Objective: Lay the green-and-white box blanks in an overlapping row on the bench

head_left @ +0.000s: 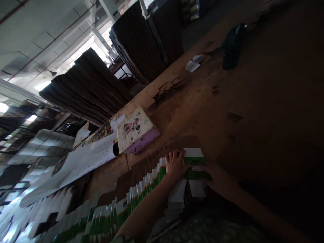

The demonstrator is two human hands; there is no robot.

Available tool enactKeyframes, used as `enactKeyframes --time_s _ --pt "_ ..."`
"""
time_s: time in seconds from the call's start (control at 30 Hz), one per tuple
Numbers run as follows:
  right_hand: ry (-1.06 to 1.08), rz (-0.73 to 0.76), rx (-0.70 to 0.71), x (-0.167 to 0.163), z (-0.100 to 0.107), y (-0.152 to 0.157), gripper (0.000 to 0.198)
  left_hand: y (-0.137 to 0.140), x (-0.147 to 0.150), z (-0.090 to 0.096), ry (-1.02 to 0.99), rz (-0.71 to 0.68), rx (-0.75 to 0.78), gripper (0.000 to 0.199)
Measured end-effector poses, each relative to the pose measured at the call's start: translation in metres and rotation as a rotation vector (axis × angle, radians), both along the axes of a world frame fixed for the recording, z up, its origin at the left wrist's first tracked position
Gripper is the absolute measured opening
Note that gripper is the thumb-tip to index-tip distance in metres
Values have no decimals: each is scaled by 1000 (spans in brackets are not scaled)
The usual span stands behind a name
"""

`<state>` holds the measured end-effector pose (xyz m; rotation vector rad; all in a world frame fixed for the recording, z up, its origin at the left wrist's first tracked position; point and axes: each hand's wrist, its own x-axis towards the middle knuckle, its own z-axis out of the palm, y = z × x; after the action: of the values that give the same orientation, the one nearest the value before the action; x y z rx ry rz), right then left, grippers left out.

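As a green-and-white box (pixel 195 160) is being steadied, it seems, at the table (pixel 197 114) between the left hand (pixel 175 165) and right hand (pixel 219 176), whether it is being gripped cannot be told.

We count two grips, one left grip (pixel 175 164) and one right grip (pixel 219 176), with at least one green-and-white carton (pixel 194 160) between them. Our worktop (pixel 182 118) carries one mouse-printed box (pixel 135 128) and one dark object (pixel 231 50). Beyond, we find at least two tall stacks (pixel 86 87). The carton row (pixel 149 178) exceeds a dozen, too tightly overlapped for our exact count
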<state>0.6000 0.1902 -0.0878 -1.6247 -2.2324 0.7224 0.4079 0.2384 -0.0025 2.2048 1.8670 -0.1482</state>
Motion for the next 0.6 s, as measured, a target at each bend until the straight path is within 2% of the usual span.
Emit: enactKeyframes --time_s 0.17,0.23,0.27,0.33,0.4,0.43,0.47,0.53,0.57,0.6 --pt "-184 -168 184 100 3 2 57 -1 1 -5 -17 10 -10 62" --pt "-147 -221 107 109 23 5 59 1 0 -3 -55 32 -27 64" --pt "-78 -210 32 101 39 9 60 3 -1 0 -87 54 -38 66" --pt "139 -122 -135 64 80 17 60 9 -5 10 -175 112 -55 63" --pt "392 1 -205 15 118 22 51 15 -11 24 -240 160 -35 47" --pt "437 27 -312 -6 130 22 49 18 -15 30 -237 165 -1 40" --pt "460 75 -406 -21 135 21 53 21 -18 34 -209 149 39 36" --pt "396 118 -505 -26 125 17 61 24 -22 36 -106 65 103 30" --pt "329 81 -454 -16 112 14 62 24 -23 33 -58 11 109 28" --pt "249 -3 -343 2 95 11 62 23 -22 29 -28 -39 98 28"
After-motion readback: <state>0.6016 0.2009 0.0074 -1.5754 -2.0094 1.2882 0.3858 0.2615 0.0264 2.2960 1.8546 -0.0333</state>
